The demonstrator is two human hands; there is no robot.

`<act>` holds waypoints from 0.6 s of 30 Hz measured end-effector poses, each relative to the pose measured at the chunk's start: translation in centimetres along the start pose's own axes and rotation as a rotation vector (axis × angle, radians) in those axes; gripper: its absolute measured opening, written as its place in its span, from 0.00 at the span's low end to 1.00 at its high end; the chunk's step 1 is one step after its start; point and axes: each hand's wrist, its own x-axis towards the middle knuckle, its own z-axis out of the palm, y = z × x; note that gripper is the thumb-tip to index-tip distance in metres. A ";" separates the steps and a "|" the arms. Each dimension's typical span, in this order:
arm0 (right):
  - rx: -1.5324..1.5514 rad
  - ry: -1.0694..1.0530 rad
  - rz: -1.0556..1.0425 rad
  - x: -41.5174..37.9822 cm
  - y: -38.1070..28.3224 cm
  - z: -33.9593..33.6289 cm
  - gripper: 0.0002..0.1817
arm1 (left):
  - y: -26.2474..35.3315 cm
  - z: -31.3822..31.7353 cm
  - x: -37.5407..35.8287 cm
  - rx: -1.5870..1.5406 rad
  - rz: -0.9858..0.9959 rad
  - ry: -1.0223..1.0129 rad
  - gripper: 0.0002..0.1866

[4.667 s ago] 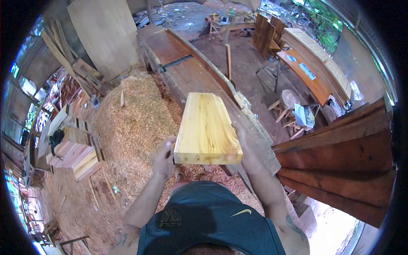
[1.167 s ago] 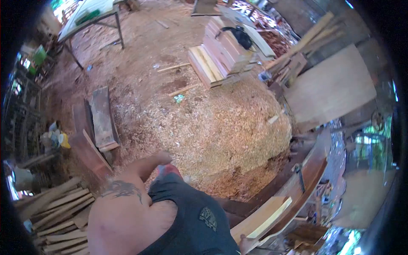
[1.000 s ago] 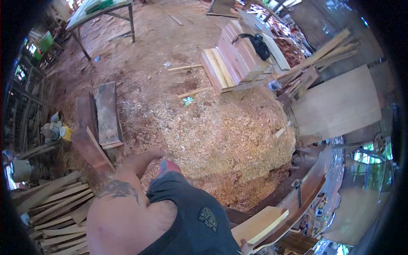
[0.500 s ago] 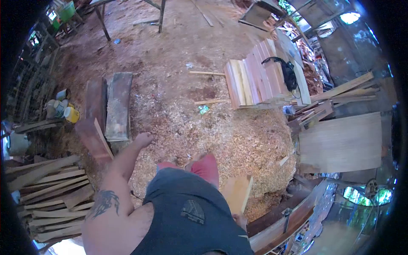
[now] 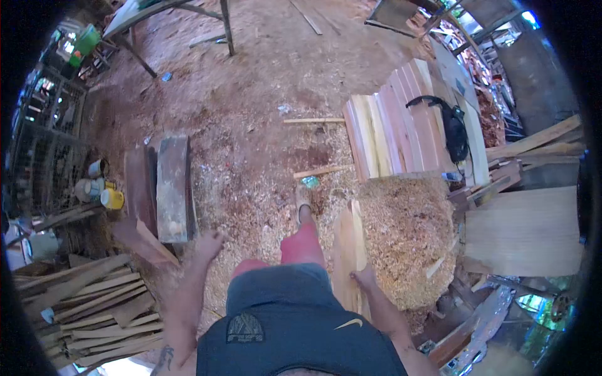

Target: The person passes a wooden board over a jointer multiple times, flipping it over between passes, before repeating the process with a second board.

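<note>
A long pale wooden board [image 5: 346, 250] hangs along the right side of my body, its far end pointing forward over the shavings. My right hand [image 5: 362, 276] is closed round the board's right edge. Out to the left, my left hand [image 5: 212, 242] hangs over the ground with no object visible in it; its fingers look partly curled and apart. Nearest to that hand are a grey weathered plank [image 5: 173, 188] and a reddish-brown board [image 5: 149, 241].
Boards are stacked [image 5: 392, 128] ahead on the right, with a black bag [image 5: 454, 131] on top. Wood strips [image 5: 106, 313] lie piled at lower left. Yellow bucket [image 5: 112, 198] at left; shavings heap [image 5: 407, 238] at right; wooden-legged table [image 5: 169, 9] at the top.
The pale board and my right hand have come forward into fuller view. One foot is now stepped ahead. The view has shifted, with the board stack appearing further right.
</note>
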 end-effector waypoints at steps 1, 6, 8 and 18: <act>-0.106 0.019 0.003 3.4 -2.4 -0.5 0.34 | 3.3 2.0 0.7 -0.001 -0.055 -0.005 0.24; -0.308 0.014 0.043 17.7 -16.7 -4.2 0.39 | 15.4 16.2 6.1 0.208 0.046 -0.238 0.25; -0.309 0.016 0.035 24.1 -20.6 -4.0 0.39 | 23.6 20.2 5.9 0.248 0.040 -0.338 0.26; -0.169 0.089 -0.328 51.8 -37.2 3.2 0.39 | 29.7 36.7 10.5 0.602 0.155 -0.540 0.34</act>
